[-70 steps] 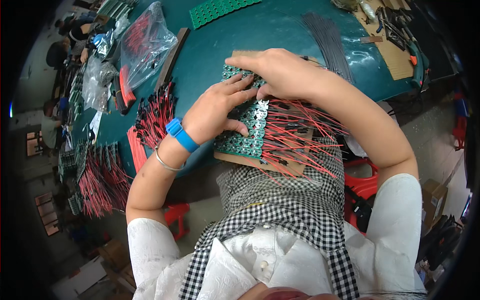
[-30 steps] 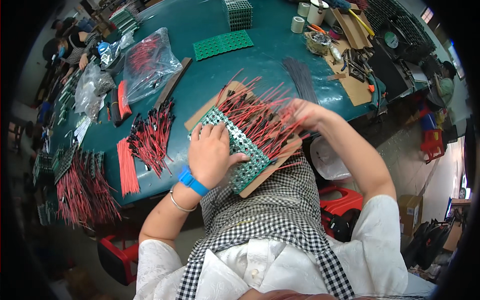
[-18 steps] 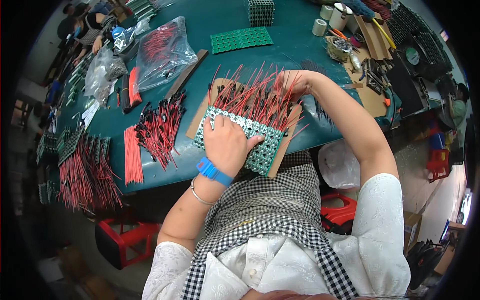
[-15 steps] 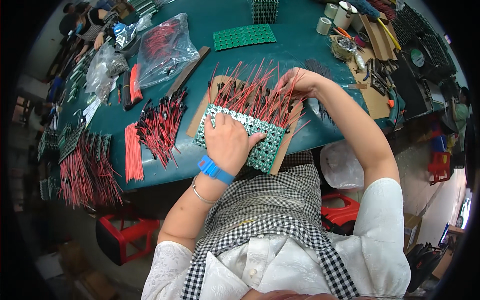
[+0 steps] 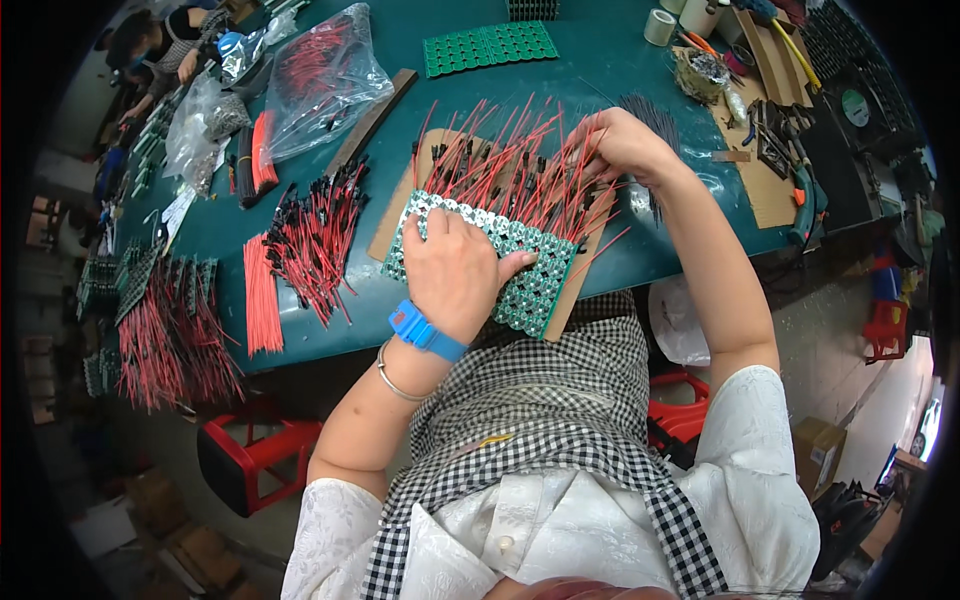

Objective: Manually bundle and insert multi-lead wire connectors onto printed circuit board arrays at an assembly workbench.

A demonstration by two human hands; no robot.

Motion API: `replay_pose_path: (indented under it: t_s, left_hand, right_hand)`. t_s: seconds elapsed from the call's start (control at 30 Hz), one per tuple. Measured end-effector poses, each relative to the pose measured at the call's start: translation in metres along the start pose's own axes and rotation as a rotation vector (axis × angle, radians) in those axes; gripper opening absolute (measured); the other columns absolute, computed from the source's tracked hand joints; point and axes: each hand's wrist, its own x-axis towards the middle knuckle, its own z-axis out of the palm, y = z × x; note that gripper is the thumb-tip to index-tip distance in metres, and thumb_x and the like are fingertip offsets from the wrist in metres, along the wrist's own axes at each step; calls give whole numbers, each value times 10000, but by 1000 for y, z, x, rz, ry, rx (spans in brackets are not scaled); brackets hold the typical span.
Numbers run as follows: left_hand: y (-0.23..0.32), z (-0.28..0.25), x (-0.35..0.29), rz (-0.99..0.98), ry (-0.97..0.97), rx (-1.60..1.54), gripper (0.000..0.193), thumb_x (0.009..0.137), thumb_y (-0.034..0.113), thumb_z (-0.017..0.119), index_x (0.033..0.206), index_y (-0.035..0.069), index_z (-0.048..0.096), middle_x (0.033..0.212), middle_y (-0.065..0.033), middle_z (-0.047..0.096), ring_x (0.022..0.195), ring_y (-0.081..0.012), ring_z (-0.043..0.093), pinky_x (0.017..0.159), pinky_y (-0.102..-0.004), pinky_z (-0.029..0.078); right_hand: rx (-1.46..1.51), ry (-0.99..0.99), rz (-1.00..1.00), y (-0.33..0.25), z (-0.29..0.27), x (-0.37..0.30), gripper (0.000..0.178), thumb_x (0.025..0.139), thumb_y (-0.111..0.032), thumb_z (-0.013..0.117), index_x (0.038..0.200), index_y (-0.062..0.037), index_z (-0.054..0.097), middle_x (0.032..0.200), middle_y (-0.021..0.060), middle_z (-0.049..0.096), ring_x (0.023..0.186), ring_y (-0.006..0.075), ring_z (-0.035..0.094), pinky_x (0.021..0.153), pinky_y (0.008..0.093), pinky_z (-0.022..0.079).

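Note:
A green circuit board panel [image 5: 545, 285] with rows of round pads lies tilted on a piece of cardboard [image 5: 388, 222] at the table's near edge. Red wires [image 5: 515, 190] with black sleeves fan out from its far edge. My left hand [image 5: 450, 268] lies flat on the panel, fingers stretched and thumb out to the right. At the right end of the wires, my right hand [image 5: 628, 145] has its fingers bent and pinched on a red wire; the fingertips are partly hidden among the strands.
Left of the cardboard lie a pile of black-sleeved red wires [image 5: 315, 240] and a red wire bundle [image 5: 262, 300]. Wired boards [image 5: 165, 330] hang over the left edge. Another green panel [image 5: 490, 48] lies at the back. Tools [image 5: 775, 150] and tape rolls [image 5: 660, 27] are at right.
My right hand has shifted slightly right and nearer along the wires, with its fingers more bent. The left hand stays on the panel. The whole view has moved a little.

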Motion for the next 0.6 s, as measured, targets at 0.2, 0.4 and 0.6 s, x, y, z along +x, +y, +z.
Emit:
replay_pose_path:
  t_s: [0.2, 0.4, 0.6]
  left_hand:
    - [-2, 0, 1, 25, 45, -8, 647, 762, 650, 674, 728, 4, 683, 782, -98, 614, 870, -272, 592, 910, -458, 465]
    - [-3, 1, 0, -1, 37, -68, 676, 745, 651, 677, 769, -24, 718, 814, -109, 643, 906, -271, 593, 957, -484, 455]
    - [-4, 1, -4, -38, 4, -106, 680, 729, 663, 670, 776, -14, 720, 818, -121, 637, 923, -282, 591, 995, -521, 441]
  right_hand:
    - [-145, -41, 27, -15, 0, -2, 417, 846, 4, 469, 1225, 24, 641, 896, 105, 733, 692, 157, 717, 563, 284, 568]
    - [-373, 17, -5, -46, -22, -10, 460, 871, -20, 510, 1317, -19, 620, 957, 99, 745, 848, 192, 734, 682, 331, 582]
    - [-766, 347, -619, -90, 6, -5, 290, 859, -64, 657, 1140, -21, 715, 1062, 175, 731, 975, 325, 704, 883, 398, 545]
